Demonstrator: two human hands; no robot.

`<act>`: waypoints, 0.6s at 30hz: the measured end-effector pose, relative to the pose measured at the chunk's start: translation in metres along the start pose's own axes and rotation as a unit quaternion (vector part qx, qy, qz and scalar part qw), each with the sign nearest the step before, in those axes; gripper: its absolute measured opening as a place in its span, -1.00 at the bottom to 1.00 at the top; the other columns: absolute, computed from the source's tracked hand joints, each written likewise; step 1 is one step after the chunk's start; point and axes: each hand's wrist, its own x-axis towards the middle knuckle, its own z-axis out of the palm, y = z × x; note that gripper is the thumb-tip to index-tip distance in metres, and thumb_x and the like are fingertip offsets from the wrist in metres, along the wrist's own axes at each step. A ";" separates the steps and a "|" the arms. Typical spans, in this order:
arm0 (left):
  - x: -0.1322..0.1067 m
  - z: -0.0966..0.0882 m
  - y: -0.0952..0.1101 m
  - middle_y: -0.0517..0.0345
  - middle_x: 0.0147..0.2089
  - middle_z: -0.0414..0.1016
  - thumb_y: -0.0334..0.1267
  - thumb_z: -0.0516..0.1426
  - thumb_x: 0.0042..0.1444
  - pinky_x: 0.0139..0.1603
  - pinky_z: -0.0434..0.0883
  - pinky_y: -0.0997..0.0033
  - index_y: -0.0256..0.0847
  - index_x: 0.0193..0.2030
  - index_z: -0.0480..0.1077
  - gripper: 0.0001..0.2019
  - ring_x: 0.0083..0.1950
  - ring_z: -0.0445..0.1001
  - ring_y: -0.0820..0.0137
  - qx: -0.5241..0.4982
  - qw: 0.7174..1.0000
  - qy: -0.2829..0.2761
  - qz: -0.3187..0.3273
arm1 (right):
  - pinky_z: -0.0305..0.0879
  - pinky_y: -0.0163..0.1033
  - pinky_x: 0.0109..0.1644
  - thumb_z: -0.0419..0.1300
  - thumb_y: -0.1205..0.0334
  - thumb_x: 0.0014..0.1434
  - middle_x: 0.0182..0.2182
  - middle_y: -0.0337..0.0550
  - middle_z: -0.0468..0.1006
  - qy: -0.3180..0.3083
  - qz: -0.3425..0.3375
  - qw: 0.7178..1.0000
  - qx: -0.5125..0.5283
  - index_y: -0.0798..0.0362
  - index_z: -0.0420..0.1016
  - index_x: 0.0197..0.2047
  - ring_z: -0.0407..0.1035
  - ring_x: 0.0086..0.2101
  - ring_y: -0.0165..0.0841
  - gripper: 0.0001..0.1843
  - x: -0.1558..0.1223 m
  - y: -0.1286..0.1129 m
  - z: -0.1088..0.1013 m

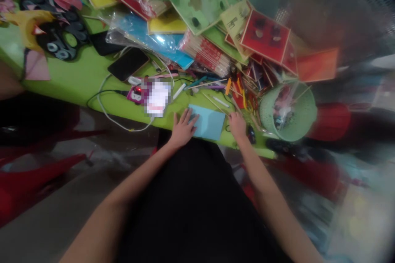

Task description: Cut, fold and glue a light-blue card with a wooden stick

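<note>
A light blue rectangular sheet (210,122) lies near the front edge of the green table. My left hand (182,128) rests on its left side, fingers spread and nothing in the grasp. Just off the sheet's right edge is my right hand (238,125), with its fingers closed. A thin wooden stick (215,103) runs along the sheet's far edge up to those fingertips. Whether they grip it I cannot make out. Behind the sheet lies a white pen-like stick (221,102).
A green basket (311,109) of scraps stands to the right. Left of the sheet are a lit phone (159,98), a magenta power socket (134,95) and a looping white cable. Bundled sticks (206,52), coloured cards (265,35) and a dark phone (128,64) lie farther back.
</note>
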 end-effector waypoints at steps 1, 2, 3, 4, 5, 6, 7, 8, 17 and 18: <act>0.001 -0.001 0.000 -0.09 0.64 -0.15 -0.13 0.01 0.42 0.54 -0.31 -0.45 -0.03 0.54 0.15 -0.43 0.65 -0.14 0.03 0.000 1.000 0.001 0.000 | 0.33 -0.14 -0.04 0.03 0.24 0.44 -0.14 0.11 0.58 0.007 0.003 1.000 0.009 0.08 0.54 -0.07 0.44 -0.13 -0.15 -0.75 0.000 0.001 0.001; 0.002 -0.002 -0.001 -0.08 0.64 -0.16 -0.14 0.01 0.41 0.55 -0.32 -0.44 -0.04 0.54 0.14 -0.42 0.65 -0.14 0.04 -0.001 1.000 0.003 -0.002 | 0.34 -0.14 -0.05 0.02 0.23 0.44 -0.15 0.11 0.58 0.009 0.010 1.000 0.017 0.08 0.53 -0.07 0.45 -0.15 -0.15 -0.74 0.000 0.002 0.001; 0.003 -0.003 -0.001 -0.08 0.64 -0.16 -0.15 0.01 0.41 0.55 -0.33 -0.44 -0.04 0.54 0.13 -0.42 0.65 -0.13 0.04 -0.001 1.000 0.004 -0.005 | 0.35 -0.14 -0.05 0.01 0.22 0.44 -0.16 0.11 0.59 0.005 0.017 0.999 0.027 0.08 0.53 -0.06 0.46 -0.16 -0.14 -0.73 0.000 0.003 0.001; 0.004 -0.003 -0.002 -0.08 0.64 -0.16 -0.15 0.01 0.41 0.55 -0.34 -0.44 -0.05 0.55 0.13 -0.42 0.65 -0.12 0.03 -0.001 1.000 0.005 -0.010 | 0.35 -0.14 -0.05 0.01 0.21 0.44 -0.16 0.11 0.60 -0.004 0.025 0.999 0.038 0.08 0.53 -0.05 0.47 -0.16 -0.14 -0.73 0.000 0.004 0.000; 0.004 -0.003 -0.002 -0.08 0.64 -0.15 -0.14 0.01 0.42 0.55 -0.35 -0.44 -0.05 0.55 0.13 -0.42 0.64 -0.11 0.03 -0.001 1.000 0.006 -0.013 | 0.36 -0.14 -0.05 0.02 0.20 0.44 -0.15 0.10 0.61 -0.013 0.030 0.998 0.054 0.08 0.53 -0.05 0.48 -0.16 -0.14 -0.73 0.001 0.005 -0.001; 0.005 -0.004 -0.003 -0.07 0.64 -0.15 -0.14 0.01 0.42 0.55 -0.36 -0.44 -0.05 0.54 0.13 -0.42 0.64 -0.09 0.03 -0.002 1.000 0.005 -0.017 | 0.36 -0.14 -0.04 0.03 0.20 0.44 -0.14 0.08 0.62 -0.019 0.031 0.997 0.073 0.07 0.53 -0.04 0.49 -0.15 -0.14 -0.74 0.001 0.005 -0.003; 0.006 -0.004 -0.004 -0.06 0.64 -0.13 -0.14 0.00 0.42 0.55 -0.38 -0.44 -0.05 0.54 0.14 -0.43 0.64 -0.08 0.03 -0.002 1.000 0.005 -0.020 | 0.37 -0.15 -0.03 0.05 0.20 0.43 -0.13 0.05 0.63 -0.020 0.027 0.995 0.098 0.05 0.54 -0.03 0.50 -0.15 -0.16 -0.75 0.001 0.005 -0.005; 0.007 -0.004 -0.004 -0.05 0.64 -0.12 -0.14 0.00 0.42 0.55 -0.39 -0.43 -0.04 0.53 0.15 -0.43 0.64 -0.07 0.04 -0.003 1.000 0.005 -0.023 | 0.38 -0.16 -0.02 0.06 0.20 0.42 -0.11 0.03 0.64 -0.016 0.018 0.992 0.127 0.04 0.55 0.00 0.50 -0.14 -0.17 -0.75 0.001 0.005 -0.007; 0.011 -0.009 -0.005 -0.01 0.60 0.08 -0.10 0.00 0.44 0.57 -0.31 -0.39 0.06 0.42 0.33 -0.54 0.59 0.07 0.04 -0.003 0.998 0.021 -0.055 | 0.44 -0.10 0.05 0.13 0.15 0.37 -0.13 -0.07 0.65 -0.015 -0.030 0.956 0.290 -0.02 0.67 -0.05 0.52 -0.12 -0.20 -0.72 -0.013 -0.009 -0.020; 0.011 -0.008 -0.005 -0.01 0.60 0.08 -0.10 -0.01 0.44 0.57 -0.31 -0.39 0.07 0.42 0.33 -0.54 0.59 0.07 0.05 -0.002 0.998 0.022 -0.055 | 0.44 -0.08 0.06 0.13 0.16 0.37 -0.13 -0.06 0.65 -0.018 -0.034 0.957 0.289 -0.02 0.67 -0.06 0.52 -0.11 -0.20 -0.72 -0.013 -0.008 -0.018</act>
